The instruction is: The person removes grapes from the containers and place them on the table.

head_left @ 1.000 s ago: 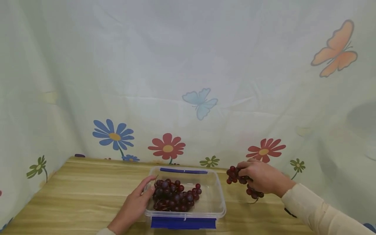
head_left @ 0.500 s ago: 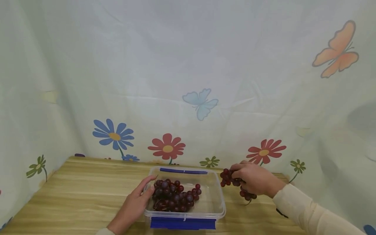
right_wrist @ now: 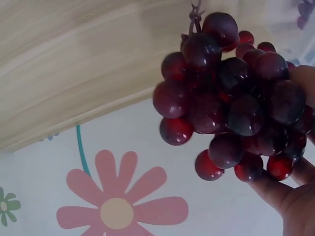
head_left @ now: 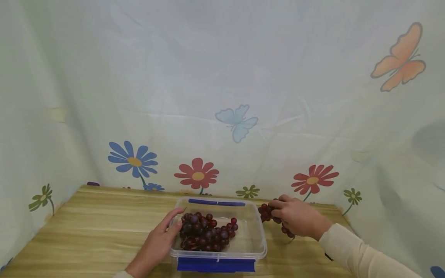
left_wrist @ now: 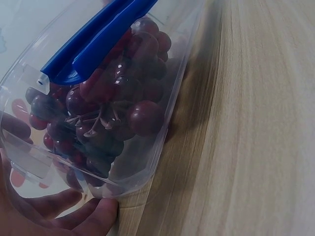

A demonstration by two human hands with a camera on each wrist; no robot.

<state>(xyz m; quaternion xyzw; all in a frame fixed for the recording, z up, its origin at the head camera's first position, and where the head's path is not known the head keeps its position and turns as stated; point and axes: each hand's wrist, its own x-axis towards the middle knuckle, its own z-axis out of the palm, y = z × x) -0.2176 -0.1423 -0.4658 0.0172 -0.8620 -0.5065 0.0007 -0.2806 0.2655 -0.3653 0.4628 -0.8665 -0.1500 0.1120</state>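
A clear plastic container [head_left: 251, 255] with blue clips stands lidless on the table, with dark red grapes [head_left: 208, 233] heaped in its left half. My left hand [head_left: 153, 245] grips the container's left side, thumb at the rim. In the left wrist view, fingertips [left_wrist: 101, 214] lie against the outer wall below the corner. Just past the container's right side, my right hand [head_left: 300, 217] holds a second bunch of grapes [head_left: 265, 212] from above. The right wrist view shows that bunch of grapes [right_wrist: 231, 103] close up, its stem upward in the view and fingers around one side.
The wood-grain table [head_left: 104, 227] extends to the left of the container. Behind it hangs a pale curtain [head_left: 174, 77] printed with flowers and butterflies. A small dark purple object [head_left: 93, 183] lies at the table's back left corner.
My right hand has moved left with its bunch of grapes, bringing it close to the container's right wall. The left hand and the container stay in place.
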